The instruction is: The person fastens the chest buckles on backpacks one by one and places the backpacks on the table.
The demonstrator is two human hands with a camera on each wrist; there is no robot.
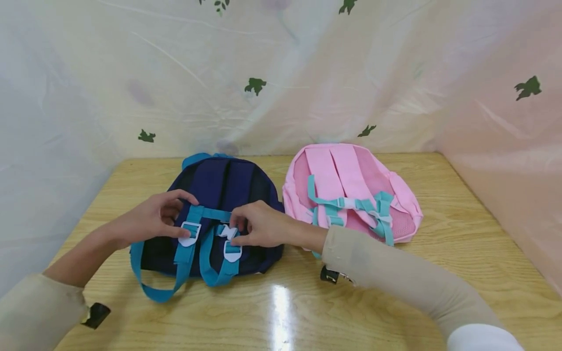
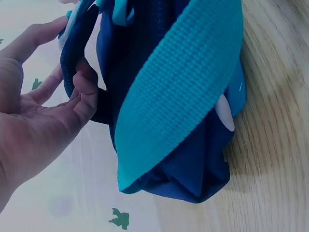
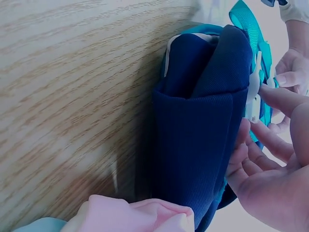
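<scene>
A navy backpack (image 1: 215, 180) lies on the table with its shoulder straps facing up. My left hand (image 1: 160, 217) holds its left strap, thumb against the white slider (image 1: 190, 234); in the left wrist view, the left hand (image 2: 53, 104) has fingertips curled under the navy strap (image 2: 77, 55). With thumb and index finger, my right hand (image 1: 263, 224) pinches the white clip buckle (image 1: 228, 232) on the blue chest strap (image 1: 215, 214). The right wrist view shows the right hand (image 3: 270, 159) at this buckle (image 3: 252, 94), beside the pack's navy side pocket (image 3: 193, 140).
A pink backpack (image 1: 298, 192) with turquoise straps (image 1: 384, 209) lies just right of the navy one. Blue webbing loops (image 1: 160, 294) hang over the navy pack's front edge onto the wooden table (image 1: 351, 312). Behind stands a pale curtain (image 1: 184, 97) with leaf prints.
</scene>
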